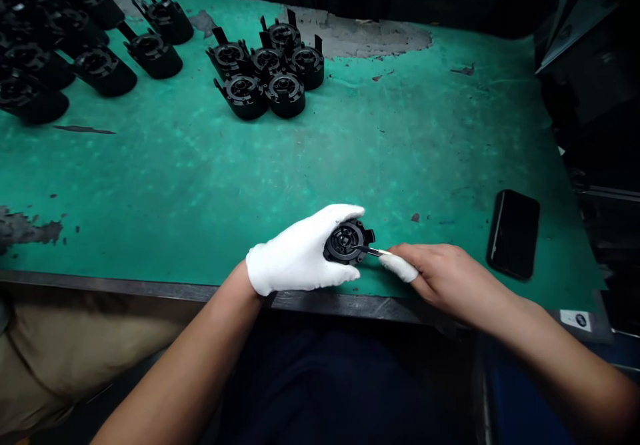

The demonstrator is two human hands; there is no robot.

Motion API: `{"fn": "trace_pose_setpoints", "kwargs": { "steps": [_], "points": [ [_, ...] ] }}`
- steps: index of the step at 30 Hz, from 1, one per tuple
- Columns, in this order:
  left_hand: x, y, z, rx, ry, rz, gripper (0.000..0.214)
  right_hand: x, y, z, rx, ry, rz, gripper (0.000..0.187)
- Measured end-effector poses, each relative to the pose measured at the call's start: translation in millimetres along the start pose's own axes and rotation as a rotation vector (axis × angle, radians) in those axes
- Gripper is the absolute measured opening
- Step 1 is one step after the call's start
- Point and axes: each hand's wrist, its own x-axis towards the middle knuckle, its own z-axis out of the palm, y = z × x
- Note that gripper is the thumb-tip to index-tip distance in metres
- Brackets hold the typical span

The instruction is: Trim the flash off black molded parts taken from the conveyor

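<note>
My left hand (305, 251), in a white glove, is wrapped round a round black plastic housing (345, 239) near the front edge of the table. The housing's ringed face is turned up toward me, and a small tab sticks out on its right side. My right hand (425, 265) is bare but for a white cover on the thumb. It pinches a thin brush-like tool (373, 251) with a dark tip and a lighter handle. The tip reaches the face of the housing; whether it touches is too small to tell.
Several similar black housings (285, 91) stand grouped at the back middle of the green mat (400, 151), and more housings (103, 65) crowd the back left. A black smartphone (513, 233) lies at the right. Another person's leg (90, 358) shows at lower left.
</note>
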Motion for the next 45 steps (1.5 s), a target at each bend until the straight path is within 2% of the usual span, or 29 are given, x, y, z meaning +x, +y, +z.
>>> {"fn": "trace_pose_setpoints", "kwargs": {
  "steps": [5,10,20,25,27,29,31,34,37,40,45],
  "points": [
    [7.1,-3.5,-4.9,-0.042,-0.091,0.093,0.084,2.5,-2.9,-5.3,-0.037,-0.104,-0.059,0.026],
    [10.9,-5.5,-6.7,-0.032,-0.127,0.111,0.086,6.2,1.6,-6.5,-0.036,-0.033,-0.065,0.027],
    [9.9,-7.1,-6.0,-0.04,-0.144,0.104,0.086,7.1,2.6,-4.6,-0.011,-0.027,-0.073,0.026],
    [15.7,-3.7,-9.5,-0.064,-0.165,0.088,0.086,16.3,2.7,-23.3,-0.007,-0.148,-0.156,0.02],
    [16.4,-1.6,-11.4,-0.074,-0.182,0.073,0.085,20.3,6.4,-33.9,0.037,-0.199,-0.204,0.025],
    [11.8,0.2,-8.7,-0.057,-0.153,0.043,0.081,18.6,10.5,-36.5,0.155,-0.193,-0.194,0.031],
    [0.9,1.3,2.2,-0.009,-0.024,-0.002,0.083,10.0,10.8,-24.7,0.351,-0.128,-0.099,0.031],
    [-20.1,3.5,32.0,0.097,0.285,-0.066,0.097,-9.7,-4.8,18.3,0.754,0.004,0.131,0.031],
    [-33.6,7.7,60.7,0.183,0.495,-0.131,0.085,-24.1,-37.6,65.5,1.178,0.017,0.243,0.029],
    [-35.8,11.0,73.3,0.208,0.55,-0.207,0.075,-25.9,-67.9,90.2,1.409,-0.023,0.282,0.022],
    [-34.0,11.5,73.6,0.238,0.563,-0.261,0.077,-22.8,-91.3,89.3,1.709,-0.07,0.341,0.018]
  ]
}}
